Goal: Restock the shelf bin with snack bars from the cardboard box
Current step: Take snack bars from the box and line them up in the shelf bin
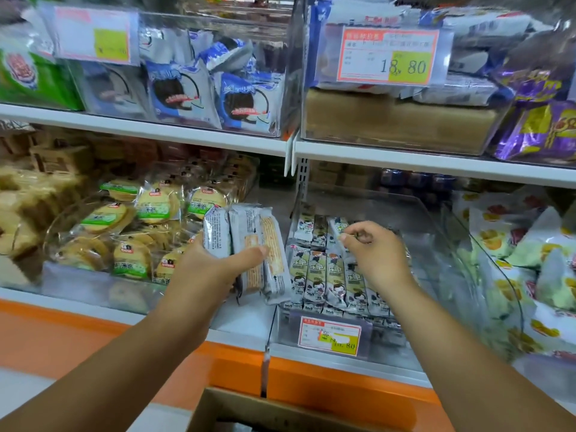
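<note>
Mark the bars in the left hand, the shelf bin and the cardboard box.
snack bars (243,227): head view, upper part of the middle wrapper.
shelf bin (386,344): head view, clear front wall, right end.
cardboard box (280,410): head view, far flap.

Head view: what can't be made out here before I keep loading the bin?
All in the head view:
- Cardboard box: cut off by the bottom edge; contents unseen.
- Right hand: curled fingers hide whether it pinches a bar.
- Bin price tag: print blurred.
- Held bars: left hand covers part, count unclear.
</note>
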